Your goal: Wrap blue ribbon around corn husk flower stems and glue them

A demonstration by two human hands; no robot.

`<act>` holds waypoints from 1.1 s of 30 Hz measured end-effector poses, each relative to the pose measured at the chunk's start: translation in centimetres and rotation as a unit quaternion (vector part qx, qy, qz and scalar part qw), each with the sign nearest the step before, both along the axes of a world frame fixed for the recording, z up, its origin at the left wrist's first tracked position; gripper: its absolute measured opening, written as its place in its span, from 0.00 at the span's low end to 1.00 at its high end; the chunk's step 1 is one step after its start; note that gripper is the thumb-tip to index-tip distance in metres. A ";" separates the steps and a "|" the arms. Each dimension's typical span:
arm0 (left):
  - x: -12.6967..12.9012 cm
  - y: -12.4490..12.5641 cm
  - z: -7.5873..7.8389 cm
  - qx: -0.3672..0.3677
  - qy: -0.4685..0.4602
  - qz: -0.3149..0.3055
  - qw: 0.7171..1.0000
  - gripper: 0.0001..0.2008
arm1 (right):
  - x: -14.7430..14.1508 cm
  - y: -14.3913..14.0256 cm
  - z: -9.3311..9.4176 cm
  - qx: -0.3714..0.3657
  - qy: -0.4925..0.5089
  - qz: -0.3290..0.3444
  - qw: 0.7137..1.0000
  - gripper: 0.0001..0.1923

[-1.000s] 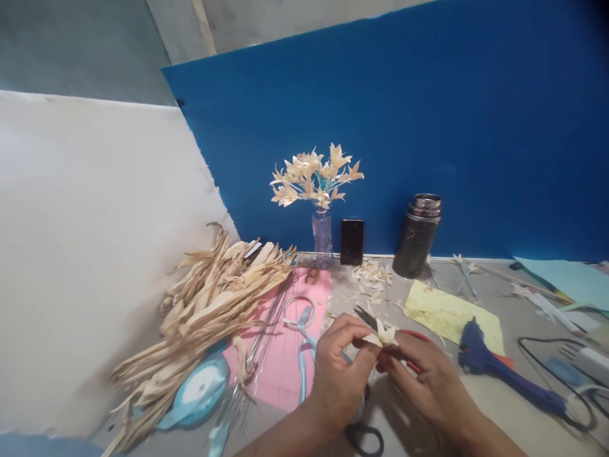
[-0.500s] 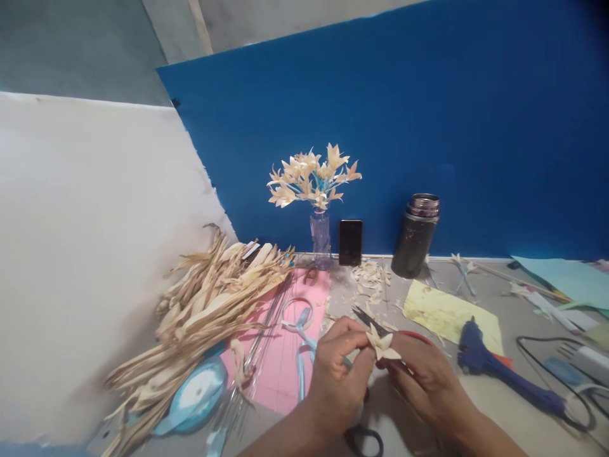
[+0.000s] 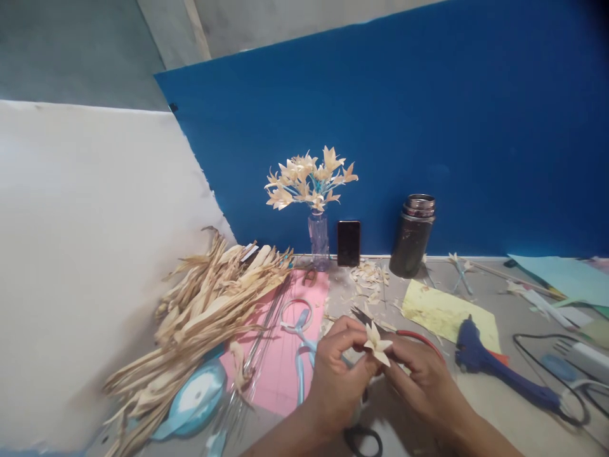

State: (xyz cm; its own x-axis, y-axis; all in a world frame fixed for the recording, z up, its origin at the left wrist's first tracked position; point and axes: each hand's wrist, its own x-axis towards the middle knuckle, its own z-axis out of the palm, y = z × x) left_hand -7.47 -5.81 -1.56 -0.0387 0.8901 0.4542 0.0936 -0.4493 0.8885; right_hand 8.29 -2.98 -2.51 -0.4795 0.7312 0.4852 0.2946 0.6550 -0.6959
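Between my two hands is a small cream flower (image 3: 377,344) with pointed petals, apparently of dried corn husk, its face turned up. My left hand (image 3: 340,365) pinches it from the left with thumb and forefinger. On the other side, my right hand (image 3: 423,374) has its fingertips closed at the flower's edge and base; the stem, if any, is hidden. Just behind the hands lie red-handled scissors (image 3: 419,335), partly covered by my fingers. A black handle loop (image 3: 364,440) shows below my left wrist.
Dried corn husks (image 3: 209,311) are heaped at left by a blue ribbon roll (image 3: 197,397), pink paper (image 3: 276,381) and thin wires. A flower-filled vase (image 3: 318,241), phone (image 3: 349,244) and dark flask (image 3: 413,238) stand behind. Right are yellow paper (image 3: 447,311) and a blue glue gun (image 3: 499,368).
The flower has turned between my fingers, its petals now pointing differently. My right fingertips have shifted closer around it. The view has moved very slightly.
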 end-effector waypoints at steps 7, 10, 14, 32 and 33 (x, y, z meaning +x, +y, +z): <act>-0.2 0.0 0.1 -0.009 -0.014 -0.006 1.000 0.03 | 0.7 0.1 1.9 -0.188 0.030 -0.013 0.982 0.08; -0.3 0.0 0.1 -0.009 -0.012 -0.012 1.000 0.04 | 0.9 0.1 2.3 -0.213 0.076 -0.029 0.974 0.11; -0.3 0.1 0.2 -0.017 -0.012 -0.021 1.000 0.05 | 0.8 0.0 2.1 -0.218 0.110 -0.080 0.966 0.16; -0.1 0.1 0.3 -0.060 -0.016 -0.043 0.997 0.10 | 1.0 0.5 1.1 -0.394 0.198 0.017 0.898 0.20; -0.1 0.1 0.3 -0.061 -0.016 -0.043 0.997 0.10 | 1.0 0.5 1.2 -0.386 0.190 0.019 0.902 0.20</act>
